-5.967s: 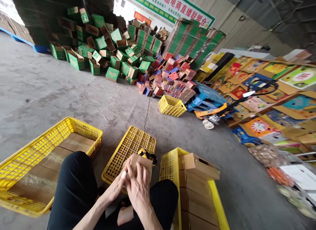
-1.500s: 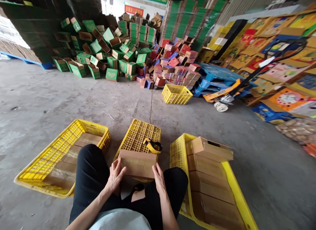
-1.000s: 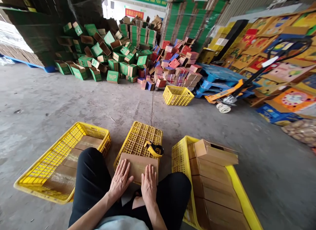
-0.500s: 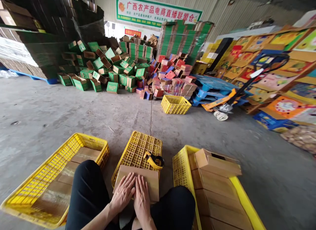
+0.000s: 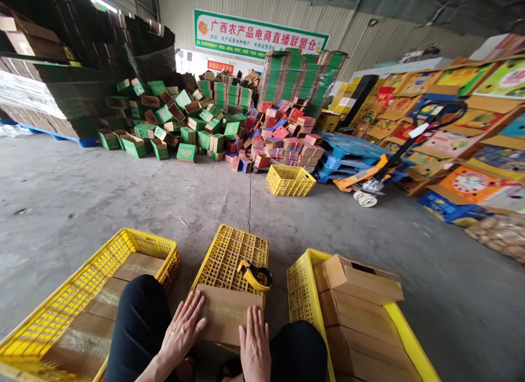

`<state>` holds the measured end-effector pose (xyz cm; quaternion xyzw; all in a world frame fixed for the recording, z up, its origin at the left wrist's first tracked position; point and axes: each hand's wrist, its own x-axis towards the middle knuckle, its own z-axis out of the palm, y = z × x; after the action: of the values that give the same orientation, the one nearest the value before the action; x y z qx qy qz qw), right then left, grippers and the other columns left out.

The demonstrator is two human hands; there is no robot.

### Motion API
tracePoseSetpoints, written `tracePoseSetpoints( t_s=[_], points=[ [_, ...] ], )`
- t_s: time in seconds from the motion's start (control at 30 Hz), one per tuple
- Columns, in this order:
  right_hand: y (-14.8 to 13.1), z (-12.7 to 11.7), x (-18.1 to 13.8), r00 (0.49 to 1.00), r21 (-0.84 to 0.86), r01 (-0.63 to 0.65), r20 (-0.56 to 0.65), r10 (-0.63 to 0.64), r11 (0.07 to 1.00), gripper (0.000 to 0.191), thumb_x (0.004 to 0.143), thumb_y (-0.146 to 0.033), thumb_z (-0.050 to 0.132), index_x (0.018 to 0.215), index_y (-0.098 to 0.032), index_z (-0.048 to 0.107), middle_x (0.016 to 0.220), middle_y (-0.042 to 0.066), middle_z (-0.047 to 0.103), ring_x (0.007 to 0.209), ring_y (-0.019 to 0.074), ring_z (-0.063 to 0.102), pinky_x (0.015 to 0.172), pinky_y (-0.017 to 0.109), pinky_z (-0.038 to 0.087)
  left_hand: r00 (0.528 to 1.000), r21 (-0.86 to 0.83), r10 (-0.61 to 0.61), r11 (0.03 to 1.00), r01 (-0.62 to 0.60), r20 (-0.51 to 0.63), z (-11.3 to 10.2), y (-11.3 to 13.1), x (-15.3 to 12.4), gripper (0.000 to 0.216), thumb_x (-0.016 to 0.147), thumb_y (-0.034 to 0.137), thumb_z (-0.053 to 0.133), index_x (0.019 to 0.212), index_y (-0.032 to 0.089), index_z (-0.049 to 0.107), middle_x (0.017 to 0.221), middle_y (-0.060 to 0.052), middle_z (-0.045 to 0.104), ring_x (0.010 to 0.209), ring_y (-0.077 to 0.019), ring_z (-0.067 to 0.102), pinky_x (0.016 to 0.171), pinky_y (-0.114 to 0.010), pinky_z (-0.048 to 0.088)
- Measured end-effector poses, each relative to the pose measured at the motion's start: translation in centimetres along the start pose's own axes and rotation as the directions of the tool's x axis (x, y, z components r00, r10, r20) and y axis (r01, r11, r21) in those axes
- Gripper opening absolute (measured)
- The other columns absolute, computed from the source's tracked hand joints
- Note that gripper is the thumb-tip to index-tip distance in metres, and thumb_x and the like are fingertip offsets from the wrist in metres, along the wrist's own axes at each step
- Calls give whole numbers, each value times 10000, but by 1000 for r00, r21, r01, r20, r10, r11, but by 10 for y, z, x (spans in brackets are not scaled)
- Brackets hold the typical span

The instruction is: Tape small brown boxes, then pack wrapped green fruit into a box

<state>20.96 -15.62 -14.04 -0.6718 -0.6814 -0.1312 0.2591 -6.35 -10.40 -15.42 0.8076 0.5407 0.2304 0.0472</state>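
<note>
A closed cardboard box lies between my knees on an upturned yellow crate. My left hand rests against its left edge, fingers stretched out. At the box's right edge lies my right hand, its fingers straight and close together, touching the top. Neither hand is wrapped round anything. A yellow and black tape dispenser sits on the crate just beyond the box.
To the left, a yellow crate holds several cardboard boxes. Another yellow crate on the right contains boxes, one lying tilted on top. Farther off stand a small yellow crate, a pallet jack and heaped green cartons.
My hands have moved apart from the middle of the box top, the left one to the left edge and the right one to the right edge. The view has tilted up slightly.
</note>
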Motion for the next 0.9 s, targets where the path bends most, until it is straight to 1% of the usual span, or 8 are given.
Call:
tracePoseSetpoints(
  t_s=[0.1,0.2,0.27,0.37,0.47,0.63,0.73,0.9],
  points=[
    [-15,8,2,1000,-15,4,-28,-5,1000,659,1065,-523,428,1649,-224,367,1552,159,566,1363,395,601,1093,513,501,999,12,-8,1000,8,-31,9,7,4,628,1074,481,469,1661,338,297,1661,-81,428,1514,-318,441,1172,-543,463],
    [-44,20,7,995,10,81,-59,-81,997,653,1061,-461,458,1668,-269,313,1537,115,594,1354,378,608,1093,502,498,997,13,42,999,-41,-72,24,25,11,660,1039,569,514,1636,323,376,1635,-101,470,1495,-352,464,1152,-546,485],
    [-62,29,9,990,47,131,-54,-129,990,645,1074,-390,413,1684,-271,246,1529,102,604,1358,355,606,1102,503,492,993,-2,94,996,-94,-78,32,38,15,712,1026,604,520,1648,299,353,1619,-113,491,1478,-355,488,1136,-532,504],
    [-75,37,9,988,58,154,-41,-151,986,663,1063,-297,391,1691,-254,184,1514,111,617,1324,329,636,1075,497,517,992,-29,112,993,-114,-63,37,52,17,737,1057,577,472,1684,278,223,1612,-125,496,1456,-320,523,1115,-499,527],
    [-72,35,7,986,66,166,-22,-165,984,678,1034,-202,375,1685,-287,202,1512,76,622,1322,305,643,1058,483,531,992,-59,113,992,-116,-51,31,53,13,772,1059,573,469,1693,298,124,1627,-116,475,1458,-307,522,1116,-490,525],
    [-59,16,4,980,77,200,4,-201,977,684,1016,-163,389,1675,-296,264,1545,37,593,1378,279,603,1107,456,510,990,-97,142,985,-142,-14,14,44,7,764,1048,575,499,1680,373,121,1640,-64,456,1461,-298,519,1122,-471,523],
    [-54,5,2,972,85,226,41,-230,970,666,1028,-230,452,1669,-310,286,1552,22,585,1387,276,597,1123,447,495,986,-83,165,983,-164,3,7,42,8,760,1039,598,502,1674,371,151,1650,-49,440,1470,-290,508,1123,-448,525],
    [-45,-6,-5,949,125,263,146,-280,957,785,974,-502,583,1669,-274,298,1595,66,520,1405,373,565,1137,536,458,967,-70,246,968,-242,64,-3,37,9,754,1027,636,492,1667,373,192,1664,-54,402,1477,-295,498,1135,-428,513]
  ],
)
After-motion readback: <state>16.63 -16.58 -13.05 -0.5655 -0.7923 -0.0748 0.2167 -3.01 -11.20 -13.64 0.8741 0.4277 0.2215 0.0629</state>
